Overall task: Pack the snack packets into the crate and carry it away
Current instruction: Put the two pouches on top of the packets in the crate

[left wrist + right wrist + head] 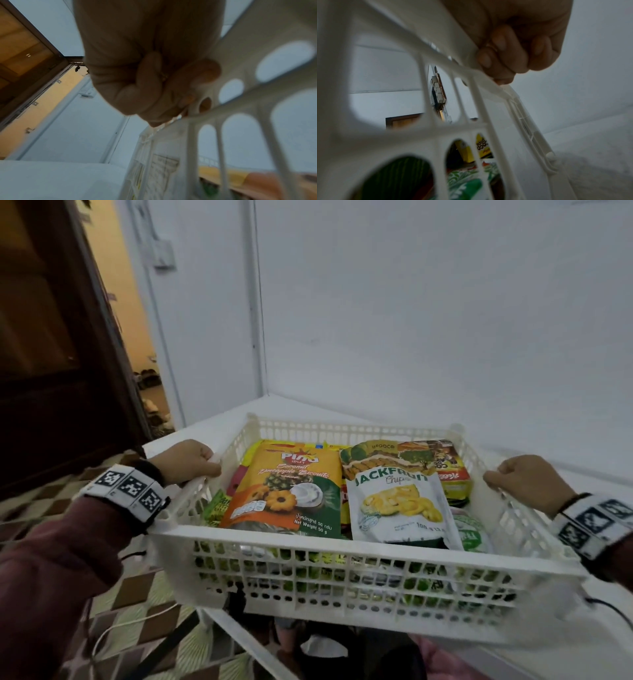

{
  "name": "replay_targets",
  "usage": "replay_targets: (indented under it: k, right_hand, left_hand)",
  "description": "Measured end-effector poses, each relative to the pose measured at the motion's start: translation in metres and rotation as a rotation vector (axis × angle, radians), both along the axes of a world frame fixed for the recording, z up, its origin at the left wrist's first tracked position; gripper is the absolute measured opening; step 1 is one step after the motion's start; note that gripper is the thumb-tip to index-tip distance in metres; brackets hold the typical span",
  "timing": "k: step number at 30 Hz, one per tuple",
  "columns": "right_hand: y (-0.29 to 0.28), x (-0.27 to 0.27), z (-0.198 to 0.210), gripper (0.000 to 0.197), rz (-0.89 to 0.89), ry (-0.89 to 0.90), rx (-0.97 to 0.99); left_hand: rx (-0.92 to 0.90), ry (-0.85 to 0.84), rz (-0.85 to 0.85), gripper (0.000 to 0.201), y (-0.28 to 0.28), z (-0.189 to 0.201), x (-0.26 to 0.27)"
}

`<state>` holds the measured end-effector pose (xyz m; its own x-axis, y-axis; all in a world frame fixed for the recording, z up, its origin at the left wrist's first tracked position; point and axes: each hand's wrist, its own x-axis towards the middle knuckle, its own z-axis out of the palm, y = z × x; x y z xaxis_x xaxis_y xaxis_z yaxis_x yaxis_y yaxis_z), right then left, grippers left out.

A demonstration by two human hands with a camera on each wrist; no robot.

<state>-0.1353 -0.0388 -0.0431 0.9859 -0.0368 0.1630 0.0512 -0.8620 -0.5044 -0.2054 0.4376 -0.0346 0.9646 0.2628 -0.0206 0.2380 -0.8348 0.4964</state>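
A white perforated plastic crate point(342, 549) sits in front of me, its near end hanging past the white table's corner. Several snack packets fill it, with an orange pineapple biscuits pack point(291, 487) and a white jackfruit chips pack point(397, 501) on top. My left hand point(191, 462) grips the crate's left rim with curled fingers point(154, 94). My right hand point(524, 481) grips the right rim, its fingers point(501, 54) wrapped round the edge. Through the crate wall point(412, 142) green and yellow packets point(481, 146) show.
The white table point(342, 409) stands in a corner of two white walls. A dark wooden door point(51, 337) and an open doorway lie to the left. Checkered floor point(137, 594) and a white cable point(130, 625) are below left; dark items lie under the crate.
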Motion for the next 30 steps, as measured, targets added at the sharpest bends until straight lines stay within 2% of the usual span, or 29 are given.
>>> replay_targets:
  k: [5,10,14,18,21,26,30]
  right_hand:
    - [0.056,0.025,-0.006,0.034,0.03,0.003,0.02]
    - [0.09,0.061,-0.006,0.037,-0.004,0.001,0.038]
    - [0.099,0.099,-0.01,0.033,-0.093,-0.012,0.071]
    - [0.106,0.133,-0.009,0.044,-0.137,-0.018,0.038]
    - [0.11,0.153,-0.007,0.05,-0.16,-0.034,0.027]
    - [0.116,0.181,-0.009,0.05,-0.219,-0.032,-0.008]
    - [0.121,0.198,-0.009,0.05,-0.269,-0.022,-0.033]
  left_hand:
    - [-0.008,0.013,0.012,0.034,0.055,-0.005,0.021]
    - [-0.007,0.002,0.003,0.035,0.087,-0.009,0.076]
    - [0.036,0.008,-0.058,0.036,0.094,-0.005,0.134]
    - [0.134,0.053,-0.106,0.026,0.097,0.002,0.194]
    - [0.179,0.057,-0.145,0.031,0.103,0.003,0.24]
    - [0.19,0.048,-0.219,0.022,0.107,0.004,0.303]
    - [0.173,0.043,-0.269,0.024,0.111,0.003,0.347]
